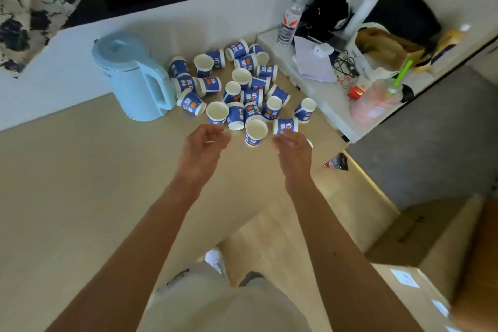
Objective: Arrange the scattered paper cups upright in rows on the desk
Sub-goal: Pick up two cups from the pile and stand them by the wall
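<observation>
Paper cups (253,97), blue-printed with white insides, lie in a loose heap at the far side of the beige desk (80,170), between a pale blue electric kettle (129,78) and a raised white shelf (331,105). Most are tipped on their sides or leaning on one another, and no row is formed yet.

Both hands hover at the heap's near edge. The left hand (204,143) is half-open with loosely curled fingers and holds nothing; it is just short of a cup with its mouth facing up (217,112). The right hand (292,144) is likewise relaxed and empty, its fingertips just beside a cup on its side (285,126) (whether they touch it I cannot tell).

The main risk, as I judge it, is the cups' lightness. A careless reach into the heap could set the sideways ones rolling, and those on the right sit near the desk edge, so they might go over. Lifting one that others lean on may topple its neighbours. Cups wedged against the kettle could be awkward to pinch, and too firm a grip could crush a rim
</observation>
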{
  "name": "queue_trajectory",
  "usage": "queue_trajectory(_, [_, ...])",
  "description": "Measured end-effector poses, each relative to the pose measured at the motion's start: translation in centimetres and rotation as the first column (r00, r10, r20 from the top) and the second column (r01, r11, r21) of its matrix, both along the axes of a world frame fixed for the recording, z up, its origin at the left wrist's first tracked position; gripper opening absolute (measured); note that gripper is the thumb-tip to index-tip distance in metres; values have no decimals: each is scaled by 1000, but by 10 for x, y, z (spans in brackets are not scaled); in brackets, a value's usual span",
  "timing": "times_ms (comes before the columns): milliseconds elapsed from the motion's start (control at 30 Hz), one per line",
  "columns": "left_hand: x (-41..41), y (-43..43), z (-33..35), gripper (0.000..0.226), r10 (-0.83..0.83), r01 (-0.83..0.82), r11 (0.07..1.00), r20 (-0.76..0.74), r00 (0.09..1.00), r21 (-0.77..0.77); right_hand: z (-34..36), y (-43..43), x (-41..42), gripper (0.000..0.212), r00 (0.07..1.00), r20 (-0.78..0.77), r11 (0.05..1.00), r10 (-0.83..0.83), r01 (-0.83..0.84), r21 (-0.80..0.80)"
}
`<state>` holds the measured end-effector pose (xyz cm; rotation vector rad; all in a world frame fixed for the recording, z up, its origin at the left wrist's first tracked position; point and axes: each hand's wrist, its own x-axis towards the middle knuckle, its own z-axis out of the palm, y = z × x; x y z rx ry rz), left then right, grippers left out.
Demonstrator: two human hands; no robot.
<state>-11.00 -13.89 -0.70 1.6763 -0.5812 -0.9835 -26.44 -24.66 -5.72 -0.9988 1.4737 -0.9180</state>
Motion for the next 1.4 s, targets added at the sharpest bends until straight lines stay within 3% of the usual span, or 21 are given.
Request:
queue_trajectory(67, [-3, -18, -5, 8, -1, 2, 1000, -30, 1000, 12, -14, -19, -10, 23, 996, -24, 996, -83, 84, 37])
queue_trajectory(267, [-10, -66, -22, 10, 33, -27, 997, -92, 995, 71, -65, -73, -26, 40, 928, -308, 968, -210, 242, 67])
queue_trajectory(433, [-17, -99, -33, 9, 84, -75, 993, -92, 992, 95, -111, -117, -38, 80, 880, -464, 955, -104, 218, 201])
queue_trajectory(567, [-25, -115, -39, 24, 146, -134, 981, -81, 986, 143, -134, -138, -37, 102, 863, -503, 915, -39, 233, 329])
queue_trajectory(767, [-40, -134, -46, 22, 178, -167, 967, -43, 983, 195, -155, -156, -47, 111, 856, -516, 932, 38, 156, 327])
queue_trajectory(967, [-56, -151, -49, 18, 193, -187, 963, -11, 981, 195, -147, -165, -64, 107, 877, -464, 949, 123, 33, 313])
queue_trajectory(1100, [-61, -160, -57, 12, 168, -182, 966, 90, 982, 186, -125, -173, -66, 107, 916, -387, 988, 111, -60, 142])
queue_trajectory(1267, [-68, -169, -61, 48, 7, -65, 965, 221, 975, 255, -81, -184, -41, 102, 956, -132, 960, 264, -273, -61])
queue_trajectory(1400, [-73, -171, -58, 76, -104, 13, 961, 319, 942, 275, -56, -187, -16, 111, 834, 74, 836, 546, -539, -102])
